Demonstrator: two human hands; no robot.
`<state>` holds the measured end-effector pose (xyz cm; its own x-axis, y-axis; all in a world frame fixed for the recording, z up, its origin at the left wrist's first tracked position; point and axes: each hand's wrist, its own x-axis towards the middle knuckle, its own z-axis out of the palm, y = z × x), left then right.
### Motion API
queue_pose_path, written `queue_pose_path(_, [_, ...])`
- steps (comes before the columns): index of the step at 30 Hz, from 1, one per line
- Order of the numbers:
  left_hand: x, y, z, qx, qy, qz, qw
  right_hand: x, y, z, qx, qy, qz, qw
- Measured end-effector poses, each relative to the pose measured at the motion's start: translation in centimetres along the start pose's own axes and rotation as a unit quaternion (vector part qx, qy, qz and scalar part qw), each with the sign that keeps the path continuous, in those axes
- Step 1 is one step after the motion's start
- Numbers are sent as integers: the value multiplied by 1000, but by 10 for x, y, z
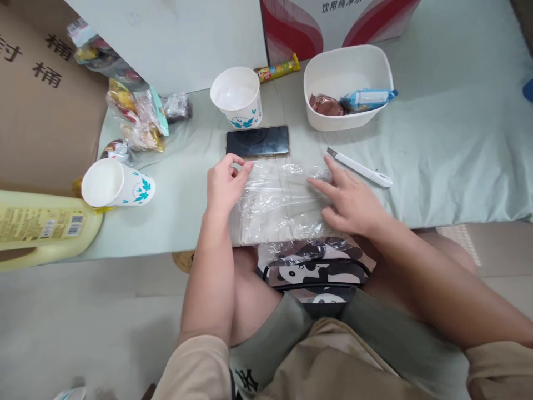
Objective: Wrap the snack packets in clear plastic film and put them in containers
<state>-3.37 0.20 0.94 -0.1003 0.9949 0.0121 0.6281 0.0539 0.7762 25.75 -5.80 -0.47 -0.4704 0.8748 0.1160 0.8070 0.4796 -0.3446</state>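
A sheet of clear plastic film (pixel 277 203) lies crinkled on the green cloth, its near edge hanging over the table's front. At the film's upper left corner, my left hand (pixel 225 183) pinches the edge between thumb and fingers. My right hand (pixel 347 197) rests on the film's right side with fingers spread, holding nothing. Just beyond the film is a dark-screened phone (pixel 257 141). A white utility knife (pixel 360 166) with its blade tip showing lies close to my right fingertips.
Behind the phone stands a paper cup (pixel 237 97), beside a yellow snack packet (pixel 278 69). A white tub (pixel 347 66) holds wrapped snacks. At left are a tipped paper cup (pixel 119 183), a yellow jug (pixel 50 225) and bagged snacks (pixel 137 114). Boxes (pixel 175 39) line the back.
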Motion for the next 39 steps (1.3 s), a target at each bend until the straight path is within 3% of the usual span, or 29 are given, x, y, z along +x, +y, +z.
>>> queue_pose_path(5, [6, 6, 12, -42, -50, 24, 998, 1, 8, -4, -24, 110, 87, 990])
queue_pose_path(10, [2, 15, 17, -83, -148, 29, 985, 1, 16, -7, -44, 102, 144, 983])
queue_pose_path(14, [0, 16, 14, -99, -192, 20, 976, 1, 24, -10, -18, 132, 120, 984])
queue_pose_path(19, [-6, 16, 4, -206, -170, 18, 964, 1, 36, -17, 72, 182, 82, 977])
queue_pose_path(22, [-16, 21, -3, -297, -202, 7, 933, 3, 41, -18, 85, 157, 66, 982])
queue_pose_path(27, [-28, 29, -8, -378, -343, 11, 860, 8, 36, -14, 135, 108, -23, 985])
queue_pose_path(30, [-28, 29, -6, -402, -397, 9, 825, 12, 30, -10, 157, 95, -60, 981])
queue_pose_path(35, [-24, 29, -5, -394, -415, 22, 820, 13, 21, -6, 172, 66, -118, 976])
queue_pose_path(39, [-21, 32, -9, -403, -387, 43, 828, 9, 14, 0, 146, 34, -101, 984])
